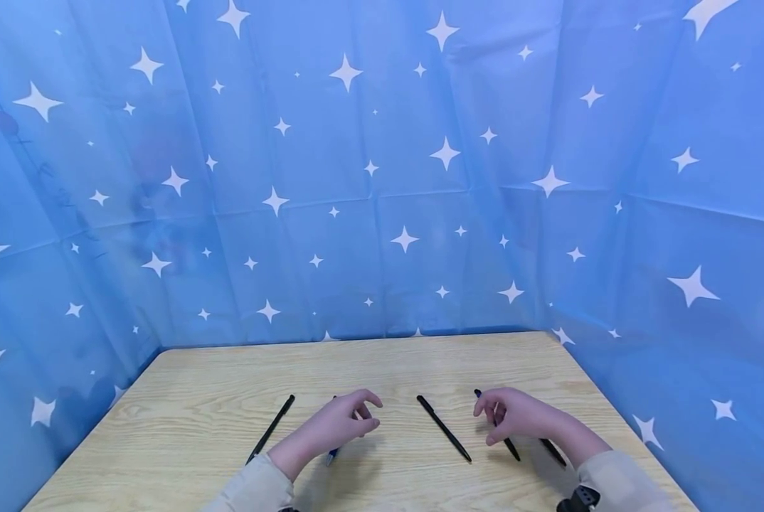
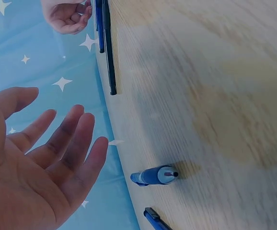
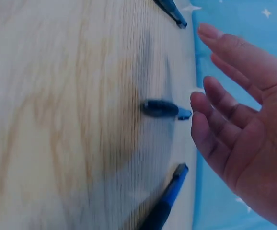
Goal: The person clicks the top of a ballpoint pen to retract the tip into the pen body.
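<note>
Several slim dark pens lie spread across the wooden table (image 1: 382, 370). My left hand (image 1: 333, 424) hovers over a blue pen (image 2: 153, 176), its fingers relaxed and holding nothing. To the left of that hand lies a black pen (image 1: 271, 430). Between both hands a capped black pen (image 1: 444, 429) rests at a slant. My right hand (image 1: 513, 414), fingers loosely bent with nothing in them, hangs above another pen (image 3: 165, 109) and partly hides it in the head view. One more pen (image 1: 553, 452) lies beneath the right wrist, partly covered by it.
A blue curtain with white stars (image 1: 369, 178) surrounds the table at the back and both sides. The table's far edge (image 1: 356, 341) meets the cloth. A dark device is strapped at the right wrist (image 1: 579, 499).
</note>
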Demonstrator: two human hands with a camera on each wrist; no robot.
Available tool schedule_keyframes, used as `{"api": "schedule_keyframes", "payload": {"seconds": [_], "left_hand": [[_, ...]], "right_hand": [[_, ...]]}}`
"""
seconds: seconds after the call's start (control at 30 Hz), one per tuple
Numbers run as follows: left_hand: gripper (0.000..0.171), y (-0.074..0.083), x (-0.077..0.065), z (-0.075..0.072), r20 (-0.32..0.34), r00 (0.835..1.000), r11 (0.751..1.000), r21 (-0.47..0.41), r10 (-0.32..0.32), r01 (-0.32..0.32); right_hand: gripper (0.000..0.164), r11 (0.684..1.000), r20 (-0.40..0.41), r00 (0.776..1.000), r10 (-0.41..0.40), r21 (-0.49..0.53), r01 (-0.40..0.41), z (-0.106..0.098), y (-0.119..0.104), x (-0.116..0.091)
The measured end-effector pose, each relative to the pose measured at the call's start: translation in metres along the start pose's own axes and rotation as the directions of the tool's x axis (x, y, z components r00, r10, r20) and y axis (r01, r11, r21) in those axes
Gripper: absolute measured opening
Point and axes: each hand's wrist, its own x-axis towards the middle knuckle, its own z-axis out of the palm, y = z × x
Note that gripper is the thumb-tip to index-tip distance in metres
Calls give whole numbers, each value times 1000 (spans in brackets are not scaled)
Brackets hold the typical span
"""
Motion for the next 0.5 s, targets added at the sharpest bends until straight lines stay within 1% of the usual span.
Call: {"api": "schedule_keyframes", "payload": {"seconds": [0.1,0.23,0.43,0.5], "left_hand": [[29,2,2,2,-3,1000,1000,-5,1,-1],[27,8,5,6,0,1000,1000,-1,8,-8],[26,15,7,10,13,1000,1000,5,10,-10],[26,16,7,11,11,1000,1000,5,11,-11]], "right_hand": [[38,1000,-28,999,16,-15,-16,-3,2,-4],[38,999,-44,998,37,-6,-37,-5,5,-9],[36,997,-33,997,72,1,-72,-5,9,-15],[36,997,-22,997,72,1,-72,-3,11,-15]]}}
